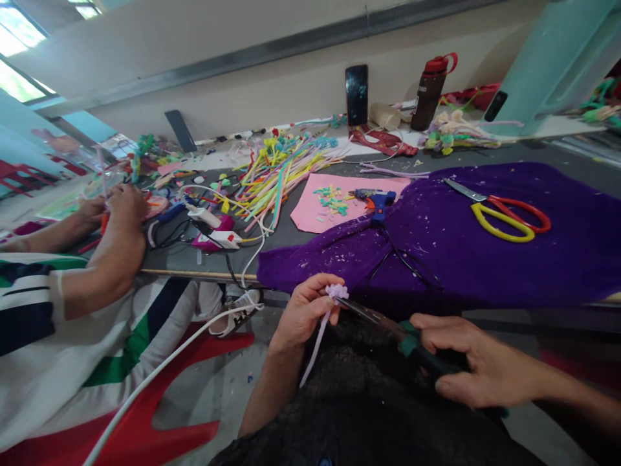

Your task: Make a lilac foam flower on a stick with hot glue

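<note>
Between the fingertips of my left hand [310, 309] is a small lilac pipe-cleaner flower [336, 292], its fuzzy stem [315, 353] hanging down below. My right hand [478, 359] is wrapped round the dark green handles of long-nose pliers [376, 317]. The tips of the pliers meet the underside of the flower; whether they grip it I cannot tell. Both hands are in front of the table edge, above my dark lap. A purple cloth [436, 239] lies just beyond them, carrying scissors [504, 210] with red and yellow handles.
A blue glue gun [381, 202] rests on pink paper [303, 210] beside small cut pieces. Pipe cleaners [286, 168] are heaped behind a power strip [218, 239]. A white cable [169, 362] crosses at left, where a co-worker's hands [123, 200] are busy. A bottle [429, 97] stands behind.
</note>
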`<act>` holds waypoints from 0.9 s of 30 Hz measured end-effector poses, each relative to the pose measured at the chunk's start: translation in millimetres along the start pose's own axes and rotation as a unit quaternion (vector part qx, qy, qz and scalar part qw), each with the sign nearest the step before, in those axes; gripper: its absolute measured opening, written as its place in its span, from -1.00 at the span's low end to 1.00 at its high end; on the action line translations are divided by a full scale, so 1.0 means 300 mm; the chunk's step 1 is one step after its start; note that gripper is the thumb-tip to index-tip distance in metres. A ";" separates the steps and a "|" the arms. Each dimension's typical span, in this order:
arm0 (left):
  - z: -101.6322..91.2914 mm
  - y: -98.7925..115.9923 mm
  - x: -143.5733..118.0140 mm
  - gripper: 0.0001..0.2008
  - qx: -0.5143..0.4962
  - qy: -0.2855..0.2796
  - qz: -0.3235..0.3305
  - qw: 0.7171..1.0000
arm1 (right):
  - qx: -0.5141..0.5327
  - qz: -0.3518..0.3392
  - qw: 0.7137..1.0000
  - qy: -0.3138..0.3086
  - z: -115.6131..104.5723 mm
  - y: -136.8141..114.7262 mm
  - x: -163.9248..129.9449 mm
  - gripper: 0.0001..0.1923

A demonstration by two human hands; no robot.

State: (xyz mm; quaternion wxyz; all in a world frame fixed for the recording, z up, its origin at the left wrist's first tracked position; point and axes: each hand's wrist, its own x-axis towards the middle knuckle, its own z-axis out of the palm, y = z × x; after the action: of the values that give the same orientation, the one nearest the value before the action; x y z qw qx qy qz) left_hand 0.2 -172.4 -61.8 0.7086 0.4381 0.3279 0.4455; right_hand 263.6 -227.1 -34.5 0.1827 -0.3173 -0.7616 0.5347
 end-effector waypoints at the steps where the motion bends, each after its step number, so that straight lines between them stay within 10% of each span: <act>1: 0.000 -0.001 0.000 -0.70 -0.005 0.001 -0.002 1.000 | -0.009 0.000 1.000 0.001 0.002 0.000 0.000 -0.81; 27: -0.016 -0.024 0.014 -0.63 0.030 0.030 -0.018 0.999 | 0.177 0.071 0.979 -0.079 -0.068 0.009 0.026 -0.69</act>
State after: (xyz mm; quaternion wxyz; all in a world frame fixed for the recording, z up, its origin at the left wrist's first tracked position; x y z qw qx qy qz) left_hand 0.2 -168.5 -70.6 0.6927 0.4394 0.3702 0.4360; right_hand 271.3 -206.9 -30.1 0.1371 -0.2899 -0.6427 0.6958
